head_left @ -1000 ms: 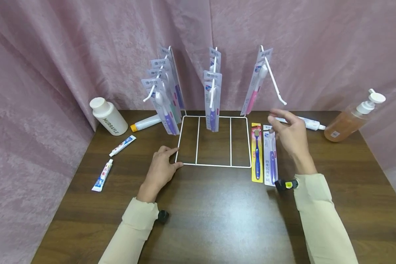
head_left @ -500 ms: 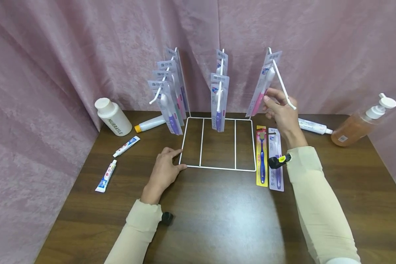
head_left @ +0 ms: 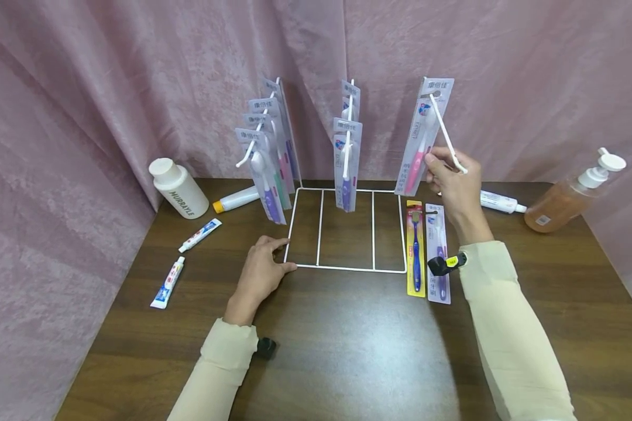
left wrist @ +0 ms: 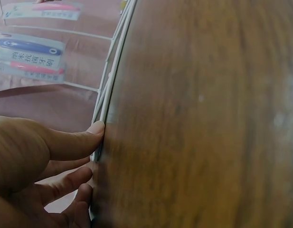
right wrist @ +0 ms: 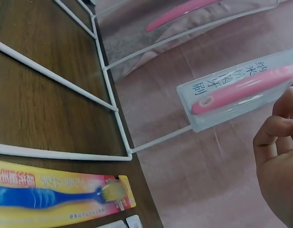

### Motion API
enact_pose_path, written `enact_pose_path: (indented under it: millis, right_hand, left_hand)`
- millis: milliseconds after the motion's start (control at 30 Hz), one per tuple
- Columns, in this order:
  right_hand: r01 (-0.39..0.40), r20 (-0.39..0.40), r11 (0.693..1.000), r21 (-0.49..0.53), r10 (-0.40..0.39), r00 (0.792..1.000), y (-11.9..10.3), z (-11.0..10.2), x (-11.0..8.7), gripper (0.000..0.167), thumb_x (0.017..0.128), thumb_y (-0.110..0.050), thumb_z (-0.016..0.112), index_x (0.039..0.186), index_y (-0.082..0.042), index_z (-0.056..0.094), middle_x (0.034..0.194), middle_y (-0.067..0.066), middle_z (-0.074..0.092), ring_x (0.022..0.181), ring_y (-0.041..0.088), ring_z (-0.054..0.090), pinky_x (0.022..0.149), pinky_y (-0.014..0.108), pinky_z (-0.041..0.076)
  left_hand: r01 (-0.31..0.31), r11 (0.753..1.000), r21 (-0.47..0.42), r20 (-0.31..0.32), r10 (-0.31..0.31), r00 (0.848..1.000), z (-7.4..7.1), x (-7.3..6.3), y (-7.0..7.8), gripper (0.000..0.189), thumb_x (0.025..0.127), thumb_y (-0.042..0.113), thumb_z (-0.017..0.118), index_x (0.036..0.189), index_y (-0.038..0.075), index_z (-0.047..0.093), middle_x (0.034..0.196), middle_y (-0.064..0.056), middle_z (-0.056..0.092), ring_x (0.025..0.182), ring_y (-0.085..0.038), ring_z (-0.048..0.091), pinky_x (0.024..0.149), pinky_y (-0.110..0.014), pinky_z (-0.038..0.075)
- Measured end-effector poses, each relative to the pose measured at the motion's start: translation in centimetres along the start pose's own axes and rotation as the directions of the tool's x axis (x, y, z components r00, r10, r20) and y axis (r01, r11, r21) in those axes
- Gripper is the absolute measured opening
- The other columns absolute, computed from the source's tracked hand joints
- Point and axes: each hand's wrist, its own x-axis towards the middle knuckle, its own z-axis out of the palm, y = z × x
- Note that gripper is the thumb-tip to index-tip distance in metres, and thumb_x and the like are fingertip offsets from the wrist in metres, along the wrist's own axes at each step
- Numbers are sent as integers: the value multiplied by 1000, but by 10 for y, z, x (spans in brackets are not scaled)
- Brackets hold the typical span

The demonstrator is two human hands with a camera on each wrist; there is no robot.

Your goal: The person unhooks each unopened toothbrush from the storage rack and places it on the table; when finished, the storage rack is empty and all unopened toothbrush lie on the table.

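Observation:
A white wire display rack [head_left: 347, 269] stands on the table, packaged toothbrushes hanging from its three hooks. At the front left corner of its base, my left hand [head_left: 262, 275] grips the wire between thumb and fingers; the left wrist view shows the thumb [left wrist: 96, 128] against it. My right hand [head_left: 457, 184] pinches the edge of a packaged pink toothbrush [head_left: 415, 161] that hangs on the right hook [head_left: 447, 137]. In the right wrist view, the fingers are at the side of this pack [right wrist: 246, 90]. Several packs [head_left: 265, 181] hang on the left hook, and purple ones [head_left: 346, 187] on the middle hook.
Right of the base lie a yellow-backed blue toothbrush [head_left: 416, 251] and a purple one [head_left: 439, 257]. Behind the right hand is a white tube [head_left: 500, 202], then a pump bottle [head_left: 558, 204]. Toothpaste tubes [head_left: 200, 235] and a white bottle [head_left: 180, 190] stand or lie at left.
My right hand has moved up and left from above the table to the pink toothbrush pack, which has shifted forward along its hook. The left hand has stayed at the rack's corner.

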Motion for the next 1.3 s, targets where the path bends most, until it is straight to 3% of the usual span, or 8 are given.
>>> enact_pose_path:
  millis: [400, 567, 667, 733, 800, 1000, 1167, 1300]
  right_hand:
    - [56, -111, 998, 15, -54, 992, -22, -31, -41, 22, 105, 11, 72, 94, -3, 85, 70, 0, 71, 53, 7, 59, 47, 16, 42]
    - [-93, -136, 994, -50, 86, 987, -38, -55, -66, 13, 104, 3, 78, 99, -5, 87, 68, -1, 69, 54, 7, 58, 48, 16, 44]
    - [-216, -151, 968, -130, 196, 969, -43, -73, -76, 18, 105, -2, 79, 97, -15, 88, 72, -6, 70, 58, 6, 57, 51, 16, 46]
    - [-303, -168, 932, -201, 272, 948, -43, -85, -81, 23, 106, -6, 79, 93, -23, 88, 73, -9, 68, 61, 5, 56, 54, 16, 47]
    - [-389, -187, 869, -306, 346, 919, -40, -95, -86, 29, 109, -12, 77, 89, -32, 87, 74, -12, 68, 64, 4, 55, 58, 17, 47]
    - [-516, -222, 586, -624, 501, 837, -22, -117, -91, 26, 113, -34, 70, 91, -45, 80, 77, -21, 62, 75, 5, 56, 69, 27, 48]
    - [-577, -266, 492, -652, 565, 781, -11, -127, -92, 20, 112, -35, 71, 118, -24, 87, 73, -19, 60, 74, 7, 55, 70, 30, 47]
    - [-600, -291, 456, -657, 580, 761, -4, -130, -95, 30, 111, -33, 72, 129, -13, 85, 74, -17, 60, 74, 8, 54, 70, 32, 46]
  left_hand:
    - [-20, 1000, 9, -12, 20, 1000, 3, 5, -3, 67, 92, 21, 98, 153, 11, 73, 140, -14, 69, 123, -36, 66, 110, -55, 58]
    - [-9, 1000, 1, -6, 9, 1000, 2, 6, -1, 68, 91, 19, 99, 153, 9, 73, 140, -14, 69, 119, -33, 68, 107, -53, 60]
    - [1, 1000, 0, 3, -1, 1000, 0, 5, 0, 69, 91, 21, 99, 154, 10, 73, 140, -14, 69, 120, -33, 67, 108, -53, 59]
    - [2, 1000, -3, 2, -2, 1000, -1, 3, 1, 69, 91, 20, 99, 154, 11, 73, 140, -15, 69, 120, -33, 68, 109, -54, 59]
    - [-1, 1000, -2, -4, 1, 1000, -1, 2, 2, 68, 91, 20, 99, 153, 11, 74, 140, -15, 70, 120, -33, 69, 110, -54, 60]
    - [-14, 1000, 1, -9, 14, 1000, -1, 3, 1, 67, 91, 21, 99, 152, 12, 74, 139, -15, 71, 119, -32, 70, 107, -53, 60]
    - [-17, 1000, 2, -7, 17, 1000, 1, 5, -3, 67, 91, 21, 99, 153, 11, 74, 140, -14, 70, 119, -31, 70, 106, -52, 61]
    - [-24, 1000, 7, -7, 24, 1000, 1, 6, -7, 68, 91, 21, 99, 153, 11, 74, 137, -14, 70, 119, -32, 70, 106, -51, 61]
